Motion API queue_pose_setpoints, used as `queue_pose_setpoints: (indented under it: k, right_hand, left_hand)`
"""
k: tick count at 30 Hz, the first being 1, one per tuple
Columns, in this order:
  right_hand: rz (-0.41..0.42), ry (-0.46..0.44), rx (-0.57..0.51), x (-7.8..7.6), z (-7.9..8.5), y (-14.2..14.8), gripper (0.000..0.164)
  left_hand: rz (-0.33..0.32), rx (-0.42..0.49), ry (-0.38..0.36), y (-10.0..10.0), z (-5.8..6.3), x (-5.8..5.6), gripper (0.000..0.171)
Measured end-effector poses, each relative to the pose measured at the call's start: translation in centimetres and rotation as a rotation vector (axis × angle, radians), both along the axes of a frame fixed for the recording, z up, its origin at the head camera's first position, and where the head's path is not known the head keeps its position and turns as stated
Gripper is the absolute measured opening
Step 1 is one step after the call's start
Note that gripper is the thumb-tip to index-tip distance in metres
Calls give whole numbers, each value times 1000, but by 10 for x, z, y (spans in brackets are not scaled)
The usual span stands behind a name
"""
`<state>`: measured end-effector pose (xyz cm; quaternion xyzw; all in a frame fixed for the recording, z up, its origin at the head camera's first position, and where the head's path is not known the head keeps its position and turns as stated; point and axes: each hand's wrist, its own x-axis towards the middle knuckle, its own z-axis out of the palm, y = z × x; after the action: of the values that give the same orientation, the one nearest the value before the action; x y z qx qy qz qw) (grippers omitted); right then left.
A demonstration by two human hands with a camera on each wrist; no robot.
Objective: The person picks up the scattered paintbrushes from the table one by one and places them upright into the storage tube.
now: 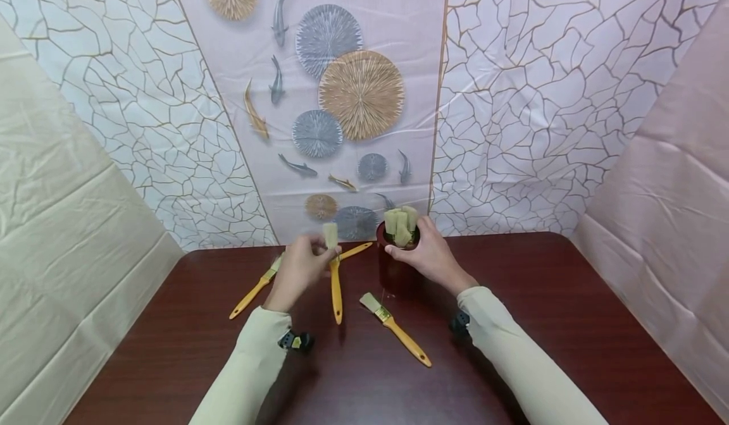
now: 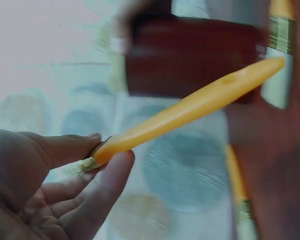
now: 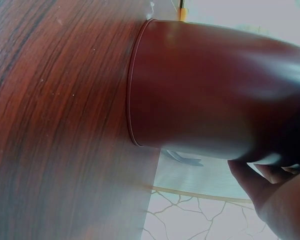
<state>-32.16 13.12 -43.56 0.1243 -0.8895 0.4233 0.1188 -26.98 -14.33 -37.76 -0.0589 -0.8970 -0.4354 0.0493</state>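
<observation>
My left hand (image 1: 302, 264) pinches a paintbrush (image 1: 336, 289) near its metal band, bristles up and yellow handle hanging down. In the left wrist view the thumb and fingers close on the brush (image 2: 185, 112) where handle meets band. My right hand (image 1: 429, 254) grips the rim area of a dark red cylindrical cup (image 1: 393, 273), which stands upright on the table. Several brushes (image 1: 401, 224) stand in the cup with pale bristles up. The right wrist view shows the cup's smooth side (image 3: 205, 90) with fingers against it.
On the brown table (image 1: 364, 387) lie a brush (image 1: 398, 333) in front of the cup, another brush (image 1: 250, 297) left of my left hand, and a third brush (image 1: 357, 250) behind it, partly hidden. A patterned cloth (image 1: 495, 128) hangs behind the table.
</observation>
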Motion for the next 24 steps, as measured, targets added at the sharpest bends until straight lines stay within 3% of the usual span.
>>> queue_pose_setpoints:
  k: [5, 13, 18, 24]
  right_hand:
    - [-1, -9, -3, 2, 1, 0, 96]
    - [0, -12, -2, 1, 1, -1, 98]
    - [2, -6, 5, 0, 1, -2, 100]
    - [14, -8, -7, 2, 2, -1, 99]
  left_hand:
    - [-67, 60, 121, 12, 38, -1, 24]
    - [-83, 128, 334, 34, 84, -8, 24]
    - [-92, 139, 368, 50, 101, -17, 22]
    - [-71, 35, 364, 72, 107, -39, 23]
